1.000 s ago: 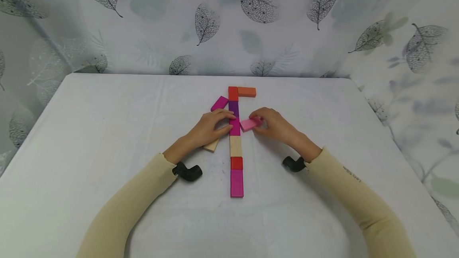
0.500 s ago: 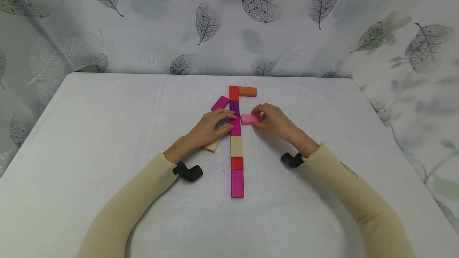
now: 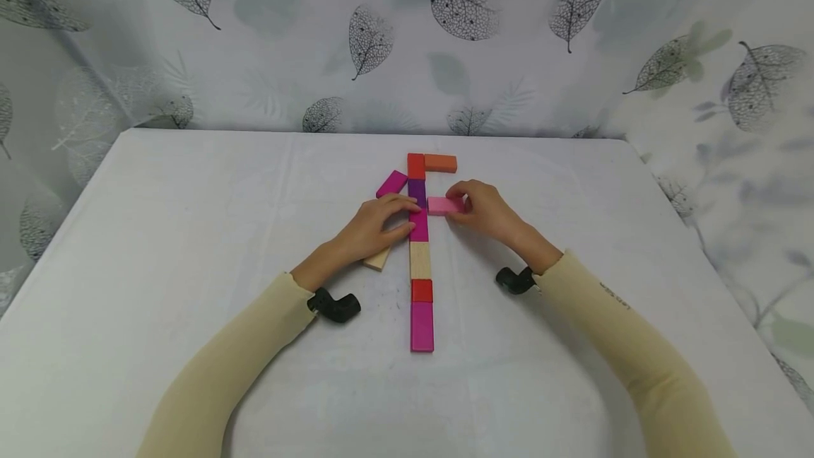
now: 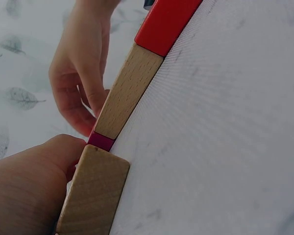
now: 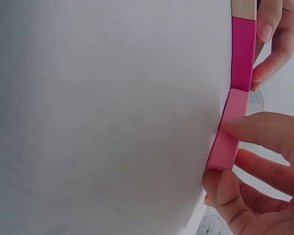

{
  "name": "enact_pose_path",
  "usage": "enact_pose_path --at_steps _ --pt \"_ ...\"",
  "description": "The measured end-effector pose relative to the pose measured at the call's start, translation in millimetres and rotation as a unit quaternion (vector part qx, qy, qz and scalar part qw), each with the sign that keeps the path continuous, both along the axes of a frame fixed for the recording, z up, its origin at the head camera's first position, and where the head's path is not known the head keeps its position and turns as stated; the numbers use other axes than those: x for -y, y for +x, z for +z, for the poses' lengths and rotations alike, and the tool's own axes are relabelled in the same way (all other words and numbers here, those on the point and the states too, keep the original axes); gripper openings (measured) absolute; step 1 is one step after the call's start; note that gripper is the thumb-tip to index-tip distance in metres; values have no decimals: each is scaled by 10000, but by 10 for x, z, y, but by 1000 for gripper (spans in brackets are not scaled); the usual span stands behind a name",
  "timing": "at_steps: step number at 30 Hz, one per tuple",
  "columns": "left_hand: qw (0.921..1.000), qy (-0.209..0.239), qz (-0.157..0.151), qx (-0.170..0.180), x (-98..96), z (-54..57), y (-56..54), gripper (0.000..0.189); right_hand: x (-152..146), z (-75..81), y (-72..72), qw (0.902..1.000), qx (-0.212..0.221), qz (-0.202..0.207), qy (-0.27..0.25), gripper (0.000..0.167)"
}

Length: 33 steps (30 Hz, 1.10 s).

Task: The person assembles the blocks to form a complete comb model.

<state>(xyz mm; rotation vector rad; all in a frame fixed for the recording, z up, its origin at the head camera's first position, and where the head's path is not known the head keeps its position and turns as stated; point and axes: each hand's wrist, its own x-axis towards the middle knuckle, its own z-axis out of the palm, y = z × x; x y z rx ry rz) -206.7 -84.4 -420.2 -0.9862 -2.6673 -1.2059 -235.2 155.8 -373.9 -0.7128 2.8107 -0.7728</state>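
Seen from the head camera, with 12 o'clock pointing away from the person, a column of blocks runs along the 12-to-6 line of the table (image 3: 331, 387). The step in hand looks like setting the pink block (image 3: 442, 206) as a side arm on this column. It lies at 2 o'clock from the middle magenta block (image 3: 419, 230), its long axis along 9-to-3, its 9 o'clock end at or just beside the column near the purple block (image 3: 417, 189); whether they quite touch is unclear. The right hand (image 3: 488, 214) has its grip on the pink block, pinching it toward its 3 o'clock end between thumb and fingers. The left hand (image 3: 374, 223) clasps nothing: its fingertips and thumb rest against the middle magenta block from the 9 o'clock side, apparently steadying it. At the column's 12 o'clock end, the orange block (image 3: 441, 162) points to 3 o'clock from the red block (image 3: 416, 165), much the same layout. The next move seems to call for closing any gap squarely, then letting go without nudging the column.
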Motion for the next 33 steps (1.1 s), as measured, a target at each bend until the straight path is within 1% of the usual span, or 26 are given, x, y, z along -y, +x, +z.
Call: enact_pose_path --at_steps 9,20,30,33 --pt "10000 -55 14 -1 -1 6 -15 33 23 23 4 10000 86 -40 -31 37" --pt "10000 -68 24 64 0 -4 -9 34 22 -1 -11 10000 23 -17 -34 36" --pt "9999 -111 71 74 -4 1 -7 33 33 -5 -19 10000 75 -25 -25 37" --pt "9999 -96 64 73 -5 2 -7 34 41 3 -21 9999 158 -68 -19 38"
